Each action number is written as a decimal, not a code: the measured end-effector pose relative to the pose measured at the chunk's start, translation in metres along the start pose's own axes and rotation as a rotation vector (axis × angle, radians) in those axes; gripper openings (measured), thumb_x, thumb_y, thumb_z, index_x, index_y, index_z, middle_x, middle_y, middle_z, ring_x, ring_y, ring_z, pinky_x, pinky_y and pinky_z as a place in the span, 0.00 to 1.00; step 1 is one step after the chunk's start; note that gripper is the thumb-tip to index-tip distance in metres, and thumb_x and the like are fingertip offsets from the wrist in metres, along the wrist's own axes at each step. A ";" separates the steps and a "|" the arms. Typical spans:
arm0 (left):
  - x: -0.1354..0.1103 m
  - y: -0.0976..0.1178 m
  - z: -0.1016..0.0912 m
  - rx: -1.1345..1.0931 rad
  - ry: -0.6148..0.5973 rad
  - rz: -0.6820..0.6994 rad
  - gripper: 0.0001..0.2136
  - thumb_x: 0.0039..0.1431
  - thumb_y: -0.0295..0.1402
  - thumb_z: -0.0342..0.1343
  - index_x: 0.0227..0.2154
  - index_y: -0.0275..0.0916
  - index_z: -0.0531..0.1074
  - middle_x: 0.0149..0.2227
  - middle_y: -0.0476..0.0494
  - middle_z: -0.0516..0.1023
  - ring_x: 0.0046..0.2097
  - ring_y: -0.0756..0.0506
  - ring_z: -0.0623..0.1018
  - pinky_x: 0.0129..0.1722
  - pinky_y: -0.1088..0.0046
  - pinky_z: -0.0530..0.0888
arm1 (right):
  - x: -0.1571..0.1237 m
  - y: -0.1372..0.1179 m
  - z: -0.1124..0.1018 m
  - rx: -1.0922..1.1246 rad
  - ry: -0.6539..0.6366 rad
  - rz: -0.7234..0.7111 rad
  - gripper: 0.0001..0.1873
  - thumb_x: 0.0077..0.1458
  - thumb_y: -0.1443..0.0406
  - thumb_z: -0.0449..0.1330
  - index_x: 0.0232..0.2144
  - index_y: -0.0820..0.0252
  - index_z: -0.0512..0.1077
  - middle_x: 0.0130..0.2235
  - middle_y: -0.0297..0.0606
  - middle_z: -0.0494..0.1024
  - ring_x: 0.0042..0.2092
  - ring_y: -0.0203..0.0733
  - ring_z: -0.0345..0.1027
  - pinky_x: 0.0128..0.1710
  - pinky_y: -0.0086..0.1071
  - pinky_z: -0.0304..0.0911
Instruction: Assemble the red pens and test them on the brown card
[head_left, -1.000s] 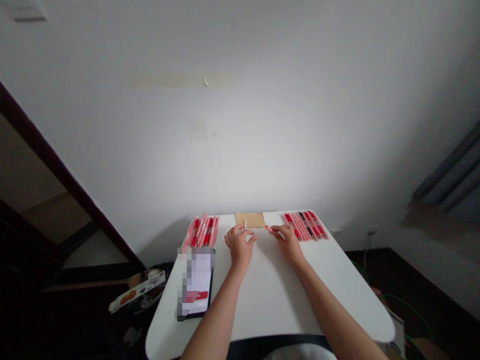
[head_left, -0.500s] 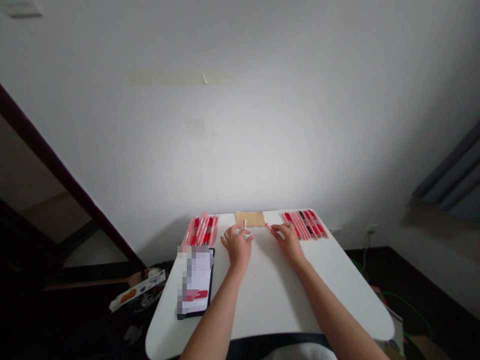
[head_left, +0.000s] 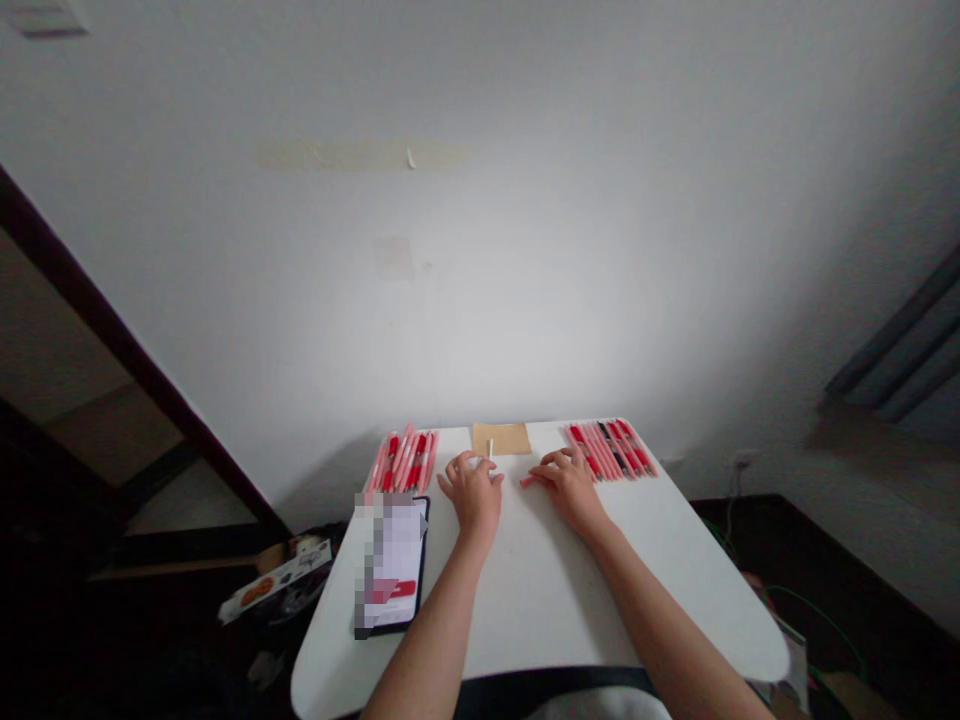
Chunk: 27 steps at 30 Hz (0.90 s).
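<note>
My left hand [head_left: 474, 489] rests on the white table [head_left: 540, 590] with its fingers curled round a thin white stick that points up toward the brown card [head_left: 501, 438]. My right hand [head_left: 566, 484] lies just to its right and pinches a pink pen [head_left: 529, 481] whose tip pokes out to the left. A row of red and pink pens [head_left: 609, 449] lies beside my right hand at the table's far right. Another bunch of pink and red pens [head_left: 403, 462] lies at the far left.
A phone or tablet with a lit screen [head_left: 393, 565] lies on the table's left side. The wall stands right behind the table. On the dark floor at left sits a printed box [head_left: 274, 584]. A cable and socket [head_left: 742, 462] are at right.
My right hand has drawn the pink pen away from the row at right, toward my left hand. My left hand has shifted slightly left and nearer.
</note>
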<state>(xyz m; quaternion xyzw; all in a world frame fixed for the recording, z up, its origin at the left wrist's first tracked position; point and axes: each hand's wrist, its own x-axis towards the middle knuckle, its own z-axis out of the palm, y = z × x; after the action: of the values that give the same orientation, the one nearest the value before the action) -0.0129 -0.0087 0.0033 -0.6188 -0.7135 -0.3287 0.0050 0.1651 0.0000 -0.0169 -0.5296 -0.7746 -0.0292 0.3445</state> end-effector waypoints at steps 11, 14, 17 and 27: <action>0.000 0.001 -0.003 0.063 -0.009 -0.026 0.09 0.50 0.35 0.61 0.36 0.47 0.78 0.52 0.44 0.70 0.56 0.37 0.63 0.57 0.48 0.57 | -0.001 0.008 0.004 0.031 -0.006 -0.002 0.13 0.59 0.66 0.56 0.43 0.49 0.77 0.43 0.40 0.76 0.49 0.49 0.58 0.51 0.43 0.58; 0.000 0.000 -0.003 0.086 0.001 -0.016 0.09 0.52 0.35 0.59 0.38 0.47 0.78 0.52 0.43 0.70 0.56 0.37 0.64 0.57 0.48 0.57 | -0.001 0.013 0.006 0.051 0.010 0.000 0.13 0.58 0.66 0.57 0.42 0.50 0.78 0.43 0.40 0.76 0.48 0.49 0.59 0.50 0.43 0.59; 0.001 0.000 -0.002 0.108 0.011 0.003 0.10 0.54 0.35 0.58 0.40 0.47 0.77 0.51 0.42 0.70 0.55 0.37 0.63 0.57 0.48 0.57 | -0.001 0.016 0.007 0.062 0.018 -0.002 0.12 0.58 0.66 0.57 0.41 0.51 0.78 0.42 0.41 0.76 0.47 0.49 0.59 0.49 0.43 0.59; 0.001 -0.006 0.008 0.093 0.001 0.082 0.12 0.53 0.35 0.58 0.41 0.49 0.77 0.50 0.42 0.69 0.55 0.38 0.64 0.59 0.46 0.55 | -0.001 0.016 0.008 0.082 0.034 -0.009 0.12 0.58 0.66 0.57 0.41 0.51 0.78 0.40 0.41 0.77 0.46 0.48 0.60 0.48 0.42 0.60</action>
<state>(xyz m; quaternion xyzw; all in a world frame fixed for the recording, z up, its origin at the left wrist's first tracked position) -0.0146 -0.0042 -0.0056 -0.6464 -0.7020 -0.2951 0.0477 0.1744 0.0096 -0.0286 -0.5109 -0.7716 -0.0078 0.3788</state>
